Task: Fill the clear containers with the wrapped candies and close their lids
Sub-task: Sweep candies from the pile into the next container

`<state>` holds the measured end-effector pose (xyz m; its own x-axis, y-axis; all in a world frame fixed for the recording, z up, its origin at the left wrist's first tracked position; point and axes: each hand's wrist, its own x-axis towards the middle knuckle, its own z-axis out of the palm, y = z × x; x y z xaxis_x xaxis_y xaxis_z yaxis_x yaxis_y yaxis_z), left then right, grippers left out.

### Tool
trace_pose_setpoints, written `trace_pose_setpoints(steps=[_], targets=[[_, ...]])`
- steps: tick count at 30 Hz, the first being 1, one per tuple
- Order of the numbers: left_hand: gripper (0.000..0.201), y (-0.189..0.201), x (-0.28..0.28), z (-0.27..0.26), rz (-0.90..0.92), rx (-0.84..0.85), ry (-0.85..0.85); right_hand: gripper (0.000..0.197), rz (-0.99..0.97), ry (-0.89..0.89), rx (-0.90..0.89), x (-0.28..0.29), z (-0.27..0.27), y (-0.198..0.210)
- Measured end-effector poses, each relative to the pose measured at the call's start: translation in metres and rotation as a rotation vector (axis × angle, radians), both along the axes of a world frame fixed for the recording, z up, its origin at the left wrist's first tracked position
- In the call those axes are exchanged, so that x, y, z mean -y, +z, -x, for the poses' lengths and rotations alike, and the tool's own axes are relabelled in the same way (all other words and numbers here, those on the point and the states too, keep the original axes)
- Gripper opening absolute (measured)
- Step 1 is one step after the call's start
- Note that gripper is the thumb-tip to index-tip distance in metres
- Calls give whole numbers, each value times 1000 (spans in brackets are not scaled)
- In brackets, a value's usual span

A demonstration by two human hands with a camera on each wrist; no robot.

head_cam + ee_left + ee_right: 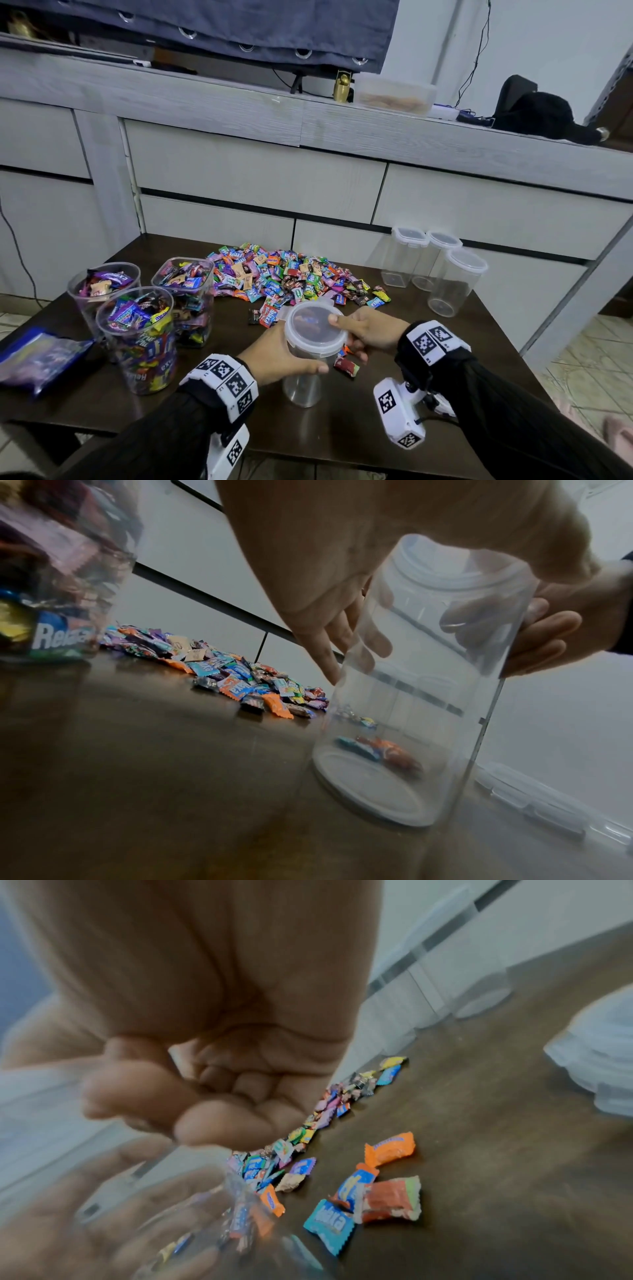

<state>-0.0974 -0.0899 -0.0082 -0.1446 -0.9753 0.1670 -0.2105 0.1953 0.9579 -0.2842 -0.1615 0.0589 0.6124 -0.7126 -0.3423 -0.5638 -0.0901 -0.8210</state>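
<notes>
My left hand wraps one empty round container on the dark table; my right hand pinches its lid. Three filled open containers stand left, the candy pile behind, three empty lidded containers far right against grey drawers.

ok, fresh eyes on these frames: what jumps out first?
The colourful heap of wrapped candies at the back middle of the dark table. In front of it both hands, left hand and right hand, grip an empty lidded round container. At the left stand three open containers full of candies; at the right rear, three empty lidded ones.
</notes>
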Motion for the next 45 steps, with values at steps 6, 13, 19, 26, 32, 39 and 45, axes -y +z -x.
trace_pose_setpoints(steps=[6,13,19,26,32,39,45], targets=[[71,0,-1,1,1,-5,3,59,27,-25,87,0,4,-3],[74,4,-3,0,-24,3,-6,48,451,8,-307,6,2,27],[69,7,0,2,5,-10,-17,87,783,219,-251,-38,-26,18],[64,14,-1,8,34,112,-43,77,833,178,-325,-50,-34,6],[90,3,-6,5,-70,-101,1,66,759,-73,-19,-40,-17,15],[90,3,-9,0,-146,-24,-53,82,532,-293,-476,4,87,10],[102,-2,-15,1,-136,-43,-135,86,407,-420,-810,5,145,-53]])
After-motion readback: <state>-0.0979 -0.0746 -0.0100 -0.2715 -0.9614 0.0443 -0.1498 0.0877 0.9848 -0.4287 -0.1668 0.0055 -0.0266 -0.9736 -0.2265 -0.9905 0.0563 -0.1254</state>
